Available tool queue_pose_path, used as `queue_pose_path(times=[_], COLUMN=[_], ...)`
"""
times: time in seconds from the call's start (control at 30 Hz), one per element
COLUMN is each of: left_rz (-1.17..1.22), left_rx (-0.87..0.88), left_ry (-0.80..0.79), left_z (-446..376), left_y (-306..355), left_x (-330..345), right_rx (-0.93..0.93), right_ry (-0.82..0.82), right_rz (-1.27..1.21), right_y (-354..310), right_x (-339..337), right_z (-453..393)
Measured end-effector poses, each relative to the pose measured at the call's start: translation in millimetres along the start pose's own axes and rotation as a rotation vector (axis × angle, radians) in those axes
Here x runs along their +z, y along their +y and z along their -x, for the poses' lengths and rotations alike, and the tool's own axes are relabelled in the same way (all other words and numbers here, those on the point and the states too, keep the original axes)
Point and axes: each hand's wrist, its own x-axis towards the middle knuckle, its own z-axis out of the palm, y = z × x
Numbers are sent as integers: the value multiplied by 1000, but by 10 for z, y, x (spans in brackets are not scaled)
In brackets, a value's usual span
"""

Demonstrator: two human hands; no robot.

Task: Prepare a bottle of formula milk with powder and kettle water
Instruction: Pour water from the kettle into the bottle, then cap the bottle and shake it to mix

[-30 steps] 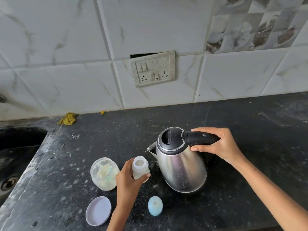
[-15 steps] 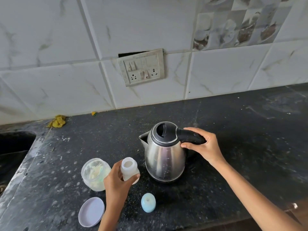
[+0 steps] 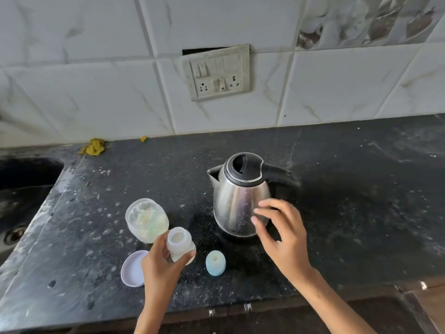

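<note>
Steel-and-black kettle, speckled black counter, pale-blue cap

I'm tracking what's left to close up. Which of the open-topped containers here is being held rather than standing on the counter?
The small baby bottle, gripped in the left hand. The wider powder jar stands free on the counter, its lid lying beside it.

No text, label, brand or number can be read anywhere; a small dark mark low on the kettle, just left of the right hand, may be a logo but is too blurred to make out
</note>
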Motion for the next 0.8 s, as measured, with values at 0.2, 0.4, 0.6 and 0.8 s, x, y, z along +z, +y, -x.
queue_pose_path(times=[0.2, 0.4, 0.6, 0.8], left_rz=[7, 8, 28, 57], left_rx=[-21, -1, 53, 113], left_ry=[-16, -98, -157, -164], left_z=[128, 88, 32, -4], left_y=[-147, -256, -323, -292], left_x=[-84, -126, -161, -191], right_rx=[191, 280, 304, 385], right_ry=[-691, -960, -976, -954], right_rz=[-63, 114, 236, 232], right_y=[-289, -427, -498, -495], right_x=[493, 770, 885, 926], right_z=[569, 608, 620, 565])
